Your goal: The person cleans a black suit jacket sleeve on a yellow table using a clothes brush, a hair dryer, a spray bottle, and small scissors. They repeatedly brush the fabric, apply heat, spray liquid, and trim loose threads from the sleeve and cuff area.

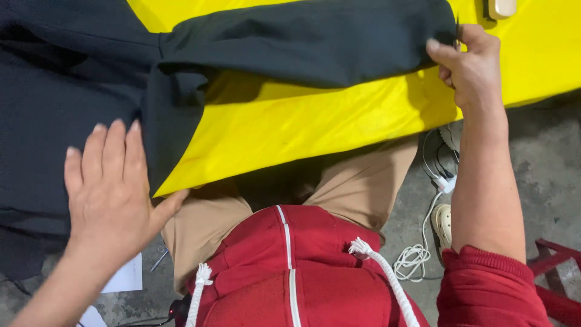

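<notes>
While the dark garment point(72, 91) is being pinned flat by the spread left hand point(112, 188), its sleeve point(315, 39) — pinched by the right hand point(469, 63) — is best being drawn taut across the yellow worktop point(315, 127).

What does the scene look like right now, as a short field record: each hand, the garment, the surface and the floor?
left hand: flat, palm down on the dark garment
right hand: fingers pinching the sleeve end
garment: black, spread out, sleeve stretched to the right
surface: yellow cover under the garment
floor: white cable, papers, grey concrete
</notes>
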